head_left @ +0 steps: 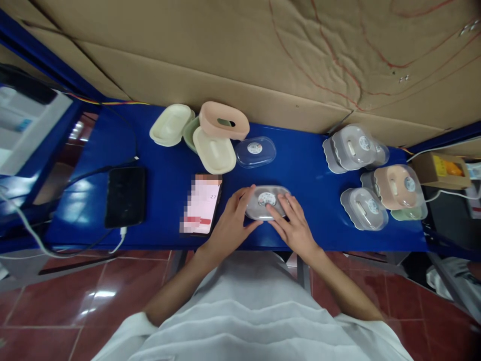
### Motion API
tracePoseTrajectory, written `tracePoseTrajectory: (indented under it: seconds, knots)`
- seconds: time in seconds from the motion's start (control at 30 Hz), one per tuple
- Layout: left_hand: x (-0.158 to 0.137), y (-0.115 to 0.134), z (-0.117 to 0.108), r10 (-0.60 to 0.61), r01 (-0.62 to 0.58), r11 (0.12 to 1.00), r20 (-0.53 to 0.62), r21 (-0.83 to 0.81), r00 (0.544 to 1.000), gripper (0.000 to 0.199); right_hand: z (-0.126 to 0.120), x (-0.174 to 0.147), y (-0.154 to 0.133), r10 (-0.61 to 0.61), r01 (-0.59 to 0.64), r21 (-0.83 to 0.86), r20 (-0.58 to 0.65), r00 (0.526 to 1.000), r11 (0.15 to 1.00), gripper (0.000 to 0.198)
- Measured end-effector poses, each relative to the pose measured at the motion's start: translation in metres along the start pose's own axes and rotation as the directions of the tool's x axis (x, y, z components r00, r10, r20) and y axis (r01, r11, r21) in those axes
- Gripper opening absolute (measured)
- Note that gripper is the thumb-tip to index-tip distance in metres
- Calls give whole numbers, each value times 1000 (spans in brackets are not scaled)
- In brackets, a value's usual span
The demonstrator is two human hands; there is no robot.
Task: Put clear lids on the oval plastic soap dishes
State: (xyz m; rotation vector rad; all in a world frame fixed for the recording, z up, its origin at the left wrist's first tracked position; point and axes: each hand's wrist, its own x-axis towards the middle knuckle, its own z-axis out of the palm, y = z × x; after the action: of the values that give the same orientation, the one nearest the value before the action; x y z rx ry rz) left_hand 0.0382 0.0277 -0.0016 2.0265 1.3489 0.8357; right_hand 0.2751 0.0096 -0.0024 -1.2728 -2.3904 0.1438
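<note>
A greyish oval soap box (255, 209) with a clear lid and a round label lies on the blue table, between my hands. My left hand (233, 216) grips its left end, fingers at the far corner and thumb along the near side. Across the lid's right part lie the fingers of my right hand (295, 223), its thumb near the front edge. To the far left sit cream box parts (173, 124), another cream piece (215, 150) and a peach tray (224, 119) with an oval opening. A loose clear lid (256, 152) with a label lies just beyond the box.
A phone (203, 204) lies left of my left hand. Farther left is a black device (125, 196) with cables. Several lidded boxes stand at right, including a grey one (364, 208) and a peach one (399, 185). Cardboard (225, 55) walls the table's back.
</note>
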Motion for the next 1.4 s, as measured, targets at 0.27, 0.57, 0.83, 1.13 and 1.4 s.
tracePoseTrajectory:
  seconds: [0.27,0.57,0.83,1.13,1.4]
  knots:
    - [12,-6,-36,75,-63,985,-66,161,995,63,-10,3,34,113,-116,-95,-34,993,989,70]
    - [94,-21,-63,30,-68,684,66,726,997,26,-3,113,38,39,-27,-185,63,997,982,56]
    - [67,-7,-78,128,-113,749,25,653,991,28,15,149,45,194,-178,-229,48,980,957,52]
    - [8,8,-62,233,-362,795,306,487,923,29,23,233,71,-91,86,46,129,987,995,47]
    - [22,-19,-63,358,-418,782,217,462,908,38,-11,150,67,-135,147,111,-112,985,983,33]
